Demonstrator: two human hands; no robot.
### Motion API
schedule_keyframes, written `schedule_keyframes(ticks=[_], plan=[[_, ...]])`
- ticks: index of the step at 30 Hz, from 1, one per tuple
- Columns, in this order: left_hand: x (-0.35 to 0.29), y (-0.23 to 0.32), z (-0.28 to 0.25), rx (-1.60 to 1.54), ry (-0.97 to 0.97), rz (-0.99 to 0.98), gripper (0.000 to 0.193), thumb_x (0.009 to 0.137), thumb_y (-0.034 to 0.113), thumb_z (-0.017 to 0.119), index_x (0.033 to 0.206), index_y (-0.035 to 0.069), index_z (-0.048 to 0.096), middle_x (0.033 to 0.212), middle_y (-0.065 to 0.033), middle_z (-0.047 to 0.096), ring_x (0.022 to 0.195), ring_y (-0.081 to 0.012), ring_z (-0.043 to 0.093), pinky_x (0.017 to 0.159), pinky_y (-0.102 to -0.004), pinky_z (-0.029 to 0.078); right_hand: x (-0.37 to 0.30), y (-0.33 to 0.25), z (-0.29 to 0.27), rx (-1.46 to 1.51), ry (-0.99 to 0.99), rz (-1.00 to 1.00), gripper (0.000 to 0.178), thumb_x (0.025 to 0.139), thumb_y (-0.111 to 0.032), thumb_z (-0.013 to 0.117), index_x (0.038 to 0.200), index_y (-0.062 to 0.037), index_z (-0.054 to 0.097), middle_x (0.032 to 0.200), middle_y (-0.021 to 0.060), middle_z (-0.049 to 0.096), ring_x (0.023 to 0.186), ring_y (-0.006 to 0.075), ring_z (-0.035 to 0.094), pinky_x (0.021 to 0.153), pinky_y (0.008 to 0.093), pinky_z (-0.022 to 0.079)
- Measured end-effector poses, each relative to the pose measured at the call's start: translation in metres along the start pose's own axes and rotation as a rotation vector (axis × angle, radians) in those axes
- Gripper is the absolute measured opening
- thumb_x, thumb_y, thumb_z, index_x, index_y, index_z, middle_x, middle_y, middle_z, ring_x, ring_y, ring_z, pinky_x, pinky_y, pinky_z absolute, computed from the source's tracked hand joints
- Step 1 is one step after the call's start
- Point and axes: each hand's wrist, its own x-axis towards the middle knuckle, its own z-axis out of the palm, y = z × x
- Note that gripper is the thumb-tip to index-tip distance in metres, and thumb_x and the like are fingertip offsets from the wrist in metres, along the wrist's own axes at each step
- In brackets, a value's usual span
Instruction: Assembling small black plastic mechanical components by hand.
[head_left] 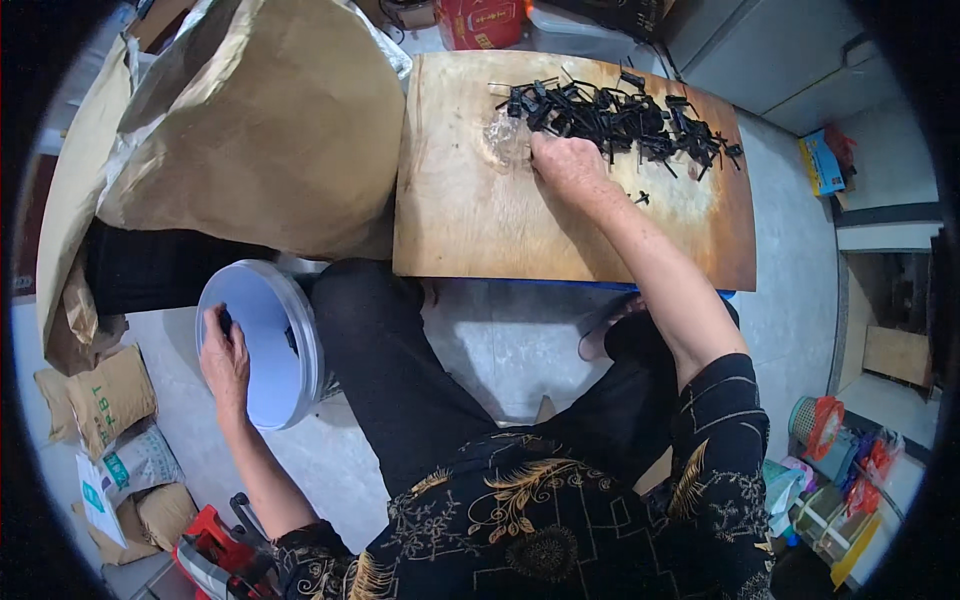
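My left hand (225,358) is over the mouth of a white bucket (311,350), its fingers closed around a small black plastic part (224,320). Another black piece (291,340) shows against the bucket's inner wall. Across the wooden board (480,225), my right hand (570,165) reaches to the left end of a heap of black plastic parts with thin stems (625,120). Its fingers are bent together, and their tips are hidden, so what they pinch cannot be made out. Just left of them lies a crumpled piece of clear plastic (505,138).
A large brown paper sack (260,130) stands left of the board. Filled bags (115,400) and a red power tool (215,550) lie on the floor at lower left. Cabinets (780,60) line the right side. One loose black part (642,197) lies below the heap.
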Motion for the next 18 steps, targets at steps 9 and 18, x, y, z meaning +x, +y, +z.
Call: schedule_keyframes(ticks=[9, 18], plan=[[0.013, 0.139, 0.001, -0.425, 0.091, 0.325, 0.056, 0.075, 0.006, 0.061, 0.127, 0.004, 0.039, 0.115, -0.0168, 0.050, 0.087, -0.0270, 0.056, 0.077, -0.0344, 0.046, -0.019, 0.009, -0.005, 1.213, 0.060, 0.532, 0.020, 0.087, -0.028, 0.055, 0.077, -0.0115, 0.053, 0.061, -0.0041, 0.047, 0.044, 0.0048, 0.035, 0.039, 0.0211, 0.025], [0.002, 0.314, 0.061, -1.013, -0.699, 0.608, 0.070, 0.074, 0.008, 0.066, 0.133, 0.005, 0.029, 0.103, -0.0141, 0.054, 0.072, -0.0158, 0.055, 0.068, -0.0296, 0.048, -0.114, -0.037, -0.068, 1.663, -0.083, 0.531, 0.013, 0.088, -0.024, 0.056, 0.090, -0.0115, 0.055, 0.059, -0.0054, 0.045, 0.041, 0.0022, 0.033, 0.037, 0.0180, 0.023]])
